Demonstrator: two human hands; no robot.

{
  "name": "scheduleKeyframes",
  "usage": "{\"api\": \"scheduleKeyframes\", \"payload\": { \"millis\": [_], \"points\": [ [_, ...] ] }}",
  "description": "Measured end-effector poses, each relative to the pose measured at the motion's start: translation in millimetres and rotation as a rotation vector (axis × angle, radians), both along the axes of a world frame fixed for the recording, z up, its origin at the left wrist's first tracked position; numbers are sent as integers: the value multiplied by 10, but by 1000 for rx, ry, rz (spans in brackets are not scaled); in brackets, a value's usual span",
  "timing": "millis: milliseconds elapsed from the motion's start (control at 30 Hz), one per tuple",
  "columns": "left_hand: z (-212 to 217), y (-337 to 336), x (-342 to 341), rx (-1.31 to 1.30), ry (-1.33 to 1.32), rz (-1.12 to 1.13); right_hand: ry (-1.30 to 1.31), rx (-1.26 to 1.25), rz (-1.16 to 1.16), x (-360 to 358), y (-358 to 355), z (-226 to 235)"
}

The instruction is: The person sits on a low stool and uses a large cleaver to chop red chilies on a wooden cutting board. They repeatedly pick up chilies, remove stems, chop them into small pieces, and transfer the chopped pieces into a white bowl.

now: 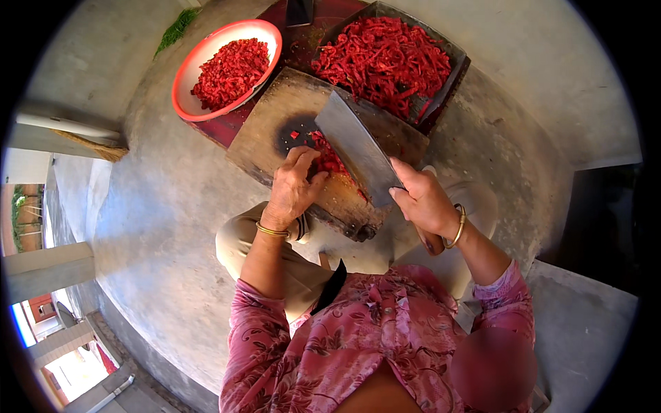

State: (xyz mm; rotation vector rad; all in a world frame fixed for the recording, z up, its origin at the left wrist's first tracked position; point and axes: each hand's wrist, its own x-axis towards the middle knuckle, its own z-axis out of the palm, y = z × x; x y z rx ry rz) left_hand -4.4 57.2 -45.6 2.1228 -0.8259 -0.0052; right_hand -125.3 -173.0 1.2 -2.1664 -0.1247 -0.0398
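My right hand (427,201) is closed round the wooden handle of a cleaver (358,148). Its broad grey blade slants over the wooden chopping board (268,148), along the right side of a small heap of red chili peppers (330,162). From the left, my left hand (296,184) presses its curled fingers and thumb against the peppers, gripping the heap's near left part. The blade hides part of the board, and I cannot tell whether its edge touches the wood. One loose red piece (295,135) lies on a dark patch of the board.
Beyond the board, a red-rimmed white basin (180,89) holds chopped chilies at the left. A dark metal tray (451,55) full of whole red chilies stands at the right. A phone (299,12) lies between them on a dark red table. My knees flank the board.
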Motion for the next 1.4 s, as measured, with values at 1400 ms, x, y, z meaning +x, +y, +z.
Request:
{"api": "scheduleKeyframes", "payload": {
  "millis": [1400],
  "points": [
    [-162,106,-145,-25,-278,-40,43,-532,345,152,311,382]
  ]
}}
